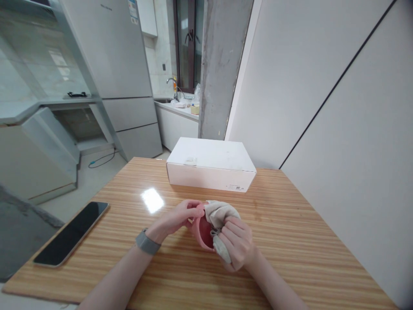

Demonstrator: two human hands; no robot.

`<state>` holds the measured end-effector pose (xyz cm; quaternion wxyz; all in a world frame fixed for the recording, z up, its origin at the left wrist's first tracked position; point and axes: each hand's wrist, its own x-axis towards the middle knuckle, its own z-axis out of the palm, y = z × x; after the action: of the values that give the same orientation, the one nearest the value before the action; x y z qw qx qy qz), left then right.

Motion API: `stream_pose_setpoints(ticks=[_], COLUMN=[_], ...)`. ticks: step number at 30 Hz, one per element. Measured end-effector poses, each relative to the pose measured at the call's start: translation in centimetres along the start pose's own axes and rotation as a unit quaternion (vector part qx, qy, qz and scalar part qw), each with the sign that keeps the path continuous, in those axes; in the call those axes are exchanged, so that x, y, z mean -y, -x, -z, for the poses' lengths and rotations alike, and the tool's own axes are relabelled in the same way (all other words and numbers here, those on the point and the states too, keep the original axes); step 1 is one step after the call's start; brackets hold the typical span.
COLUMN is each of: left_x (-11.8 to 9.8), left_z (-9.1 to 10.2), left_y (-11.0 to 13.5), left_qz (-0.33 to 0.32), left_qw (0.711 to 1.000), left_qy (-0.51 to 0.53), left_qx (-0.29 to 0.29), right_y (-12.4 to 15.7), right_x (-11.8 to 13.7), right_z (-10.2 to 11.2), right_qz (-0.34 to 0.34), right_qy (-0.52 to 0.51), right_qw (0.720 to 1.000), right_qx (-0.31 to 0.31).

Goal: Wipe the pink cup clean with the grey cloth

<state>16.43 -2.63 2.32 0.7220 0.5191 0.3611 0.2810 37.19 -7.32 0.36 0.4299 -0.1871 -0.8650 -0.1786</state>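
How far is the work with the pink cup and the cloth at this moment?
Done: the beige cloth is already partly inside the pink cup. In hand: the left hand pinches the cup's rim, and the right hand grips the cloth. Left: part of the cloth still hangs outside the rim. The white box and the phone lie untouched.

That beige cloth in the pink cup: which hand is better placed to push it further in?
Probably the right hand: it already grips the beige cloth at the mouth of the pink cup. The left hand only pinches the cup's rim, steadying it.
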Motion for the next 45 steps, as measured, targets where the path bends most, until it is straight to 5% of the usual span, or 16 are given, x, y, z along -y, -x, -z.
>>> stream_pose_setpoints(ticks=[13, 21, 27, 34, 40, 45], left_x=[1.9, 2.2, 2.0, 1.1, 1.8, 2.2], left_z=[-4.0, -3.7, -1.8, -0.8, -2.1, -3.3], left_y=[-1.7, -1.7, -1.6, -0.8, -1.4, -1.9], left_qz=[-0.118, -0.073, -0.037, -0.024, -0.060, -0.095], left_qw=[0.958, 0.961, 0.979, 0.995, 0.985, 0.967], left_qy=[0.212, 0.261, 0.202, 0.089, 0.132, 0.190], left_qx=[-0.155, -0.046, -0.011, -0.028, -0.092, -0.138], right_y=[-2.1, -0.6, -0.5, -0.5, -0.4, -1.6], right_x=[0.3, -0.6, -0.4, -0.3, -1.1, -0.2], right_z=[-2.0, -0.6, 0.1, -0.2, -0.6, -1.7], right_qz=[-0.150, -0.127, -0.055, -0.030, -0.077, -0.148], right_qy=[0.154, 0.042, -0.037, -0.033, -0.010, 0.106], right_qw=[0.977, 0.987, 0.997, 0.999, 0.997, 0.983], right_qx=[-0.005, -0.090, -0.038, -0.009, -0.019, -0.005])
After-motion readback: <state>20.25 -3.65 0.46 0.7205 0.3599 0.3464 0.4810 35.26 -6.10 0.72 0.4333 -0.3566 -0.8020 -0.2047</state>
